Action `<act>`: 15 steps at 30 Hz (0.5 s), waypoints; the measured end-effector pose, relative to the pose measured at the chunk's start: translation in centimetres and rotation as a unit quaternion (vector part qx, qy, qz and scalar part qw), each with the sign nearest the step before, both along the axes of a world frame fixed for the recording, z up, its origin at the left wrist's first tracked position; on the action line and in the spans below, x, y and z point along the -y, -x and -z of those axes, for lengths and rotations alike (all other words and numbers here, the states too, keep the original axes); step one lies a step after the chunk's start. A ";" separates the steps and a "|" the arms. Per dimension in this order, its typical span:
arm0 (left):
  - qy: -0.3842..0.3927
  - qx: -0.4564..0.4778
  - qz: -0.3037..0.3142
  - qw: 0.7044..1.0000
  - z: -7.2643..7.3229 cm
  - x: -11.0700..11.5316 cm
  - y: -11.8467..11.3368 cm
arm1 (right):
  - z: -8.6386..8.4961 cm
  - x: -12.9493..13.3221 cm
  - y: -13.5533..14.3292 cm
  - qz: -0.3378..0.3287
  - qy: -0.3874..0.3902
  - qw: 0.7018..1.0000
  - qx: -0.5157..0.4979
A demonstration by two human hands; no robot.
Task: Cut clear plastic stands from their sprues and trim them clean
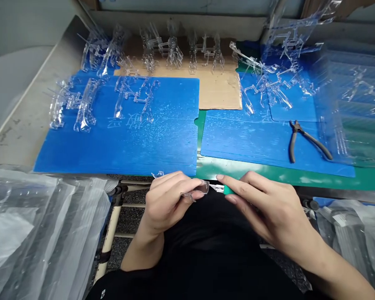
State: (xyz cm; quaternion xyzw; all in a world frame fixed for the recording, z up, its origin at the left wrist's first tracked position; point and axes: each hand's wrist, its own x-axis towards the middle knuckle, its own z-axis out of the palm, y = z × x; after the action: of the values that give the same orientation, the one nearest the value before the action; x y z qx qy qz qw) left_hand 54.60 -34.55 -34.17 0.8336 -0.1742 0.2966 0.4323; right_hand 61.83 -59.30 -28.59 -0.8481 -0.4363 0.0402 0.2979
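Observation:
My left hand (171,198) is closed around a clear plastic part (203,187), whose thin curved end sticks out past my fingertips. Another bit of clear plastic shows above the back of that hand. In my right hand (265,204) is a craft knife with a green handle (228,190), gripped between thumb and fingers. Its blade points left and comes close to the plastic part's edge; whether the two touch I cannot tell. Both hands are in front of the table's near edge, above my lap.
Blue sheets (162,141) and a cardboard piece (220,91) cover much of the green table (237,166). Several clear moulded parts (137,93) lie along the back. Side cutters (300,133) rest at right beside a clear plastic bin (337,137). Plastic bags (65,225) hang at the left.

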 end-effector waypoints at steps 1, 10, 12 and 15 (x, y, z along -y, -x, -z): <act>0.004 -0.002 0.003 1.000 -0.1 0.1 0.0 | 0.0 0.1 0.0 0.001 -0.004 1.000 0.001; 0.018 -0.010 0.027 0.999 -0.5 0.6 0.6 | -0.3 0.8 0.6 -0.015 -0.017 1.000 -0.008; 0.021 -0.013 0.041 0.999 -0.6 0.7 0.7 | -0.1 0.8 0.4 -0.007 -0.013 1.000 0.000; 0.040 -0.014 0.068 0.997 -0.9 1.0 0.9 | 0.5 0.6 -0.3 0.029 -0.025 0.999 0.008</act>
State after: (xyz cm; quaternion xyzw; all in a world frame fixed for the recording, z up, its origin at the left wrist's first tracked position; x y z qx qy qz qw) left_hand 53.72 -35.59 -33.30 0.8058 -0.2121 0.2616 0.4871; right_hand 62.09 -59.91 -29.08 -0.8532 -0.4146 0.0137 0.3163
